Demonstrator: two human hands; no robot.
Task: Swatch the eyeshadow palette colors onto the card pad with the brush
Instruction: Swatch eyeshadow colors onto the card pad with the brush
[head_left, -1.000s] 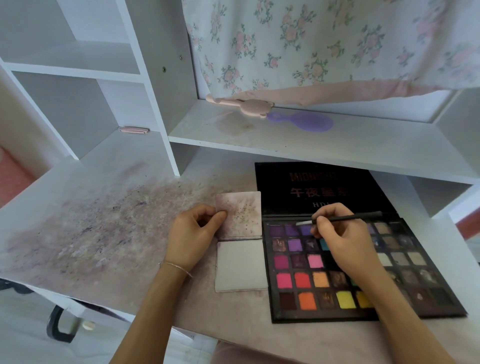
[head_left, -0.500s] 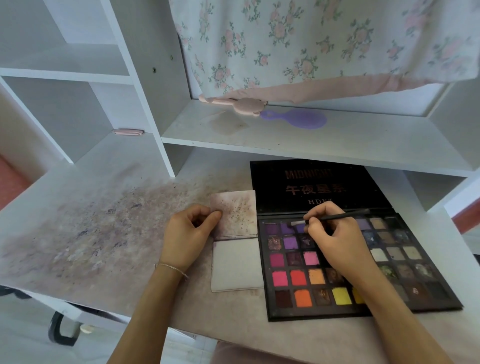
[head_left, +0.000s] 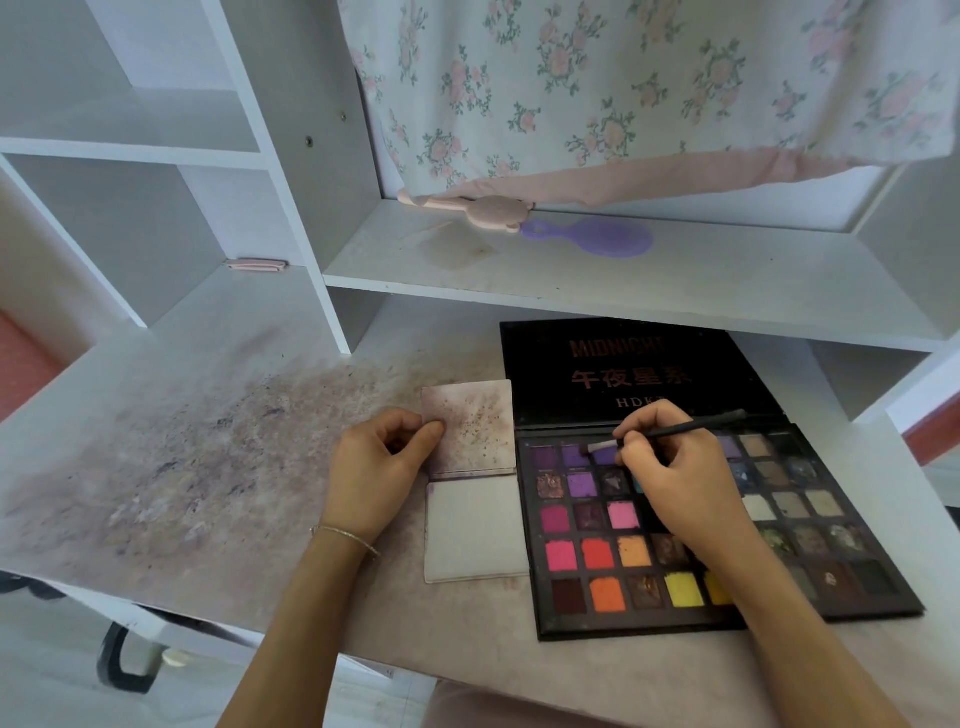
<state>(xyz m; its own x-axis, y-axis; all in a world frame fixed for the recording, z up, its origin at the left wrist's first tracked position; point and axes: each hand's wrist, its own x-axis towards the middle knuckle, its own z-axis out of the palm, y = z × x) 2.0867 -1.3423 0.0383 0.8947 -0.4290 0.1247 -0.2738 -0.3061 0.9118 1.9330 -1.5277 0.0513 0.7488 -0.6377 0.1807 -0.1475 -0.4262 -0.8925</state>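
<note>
An open black eyeshadow palette (head_left: 597, 618) with several coloured pans lies on the desk, its lid flat behind it. My right hand (head_left: 675, 478) pinches a thin black brush (head_left: 691, 426); the pale bristle tip rests over a purple pan in the top row. Left of the palette lies the card pad (head_left: 475, 530), its stained cover flipped up and a blank white page showing. My left hand (head_left: 382, 467) pinches the left edge of that stained cover with thumb and curled fingers.
The desk surface (head_left: 182, 467) on the left is smeared with powder stains. A shelf (head_left: 571, 280) above the palette carries a pink comb (head_left: 488, 210) and a purple hairbrush (head_left: 602, 239). A floral cloth (head_left: 623, 88) hangs behind. A pink clip (head_left: 255, 265) lies near the cubbies.
The brush tip has shifted slightly left along the top row of purple pans. My left hand keeps its grip on the pad cover.
</note>
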